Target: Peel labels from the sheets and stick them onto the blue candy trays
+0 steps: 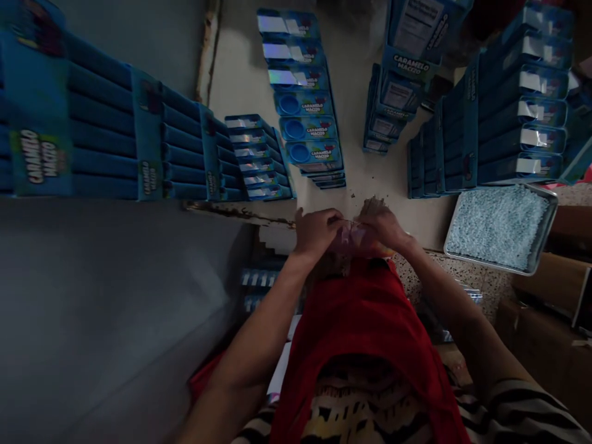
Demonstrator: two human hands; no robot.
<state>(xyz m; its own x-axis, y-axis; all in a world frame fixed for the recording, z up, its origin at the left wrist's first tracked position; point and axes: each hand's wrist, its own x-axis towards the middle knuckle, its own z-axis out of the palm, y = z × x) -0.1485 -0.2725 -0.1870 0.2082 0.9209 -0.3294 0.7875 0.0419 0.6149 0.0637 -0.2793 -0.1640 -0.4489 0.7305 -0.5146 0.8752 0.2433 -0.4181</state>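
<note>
Both hands meet at the table's front edge, just above the red apron (361, 308). My left hand (319, 231) pinches one side of a pinkish plastic bag (356, 242). On its other side, my right hand (382, 227) has its fingers closed on the bag too, near a bundle of thin pale sticks or ties (374, 206) that I cannot make out clearly. The bag hangs below the fingers, against the apron. Between the two hands its upper edge is stretched.
Stacks of blue boxes (180, 145) line the left, more boxes (308, 126) stand mid-table, and others (499, 135) stand at the right. A metal tray (546, 237) of pale blue pellets overhangs the right front edge. Cardboard boxes (541, 345) sit lower right.
</note>
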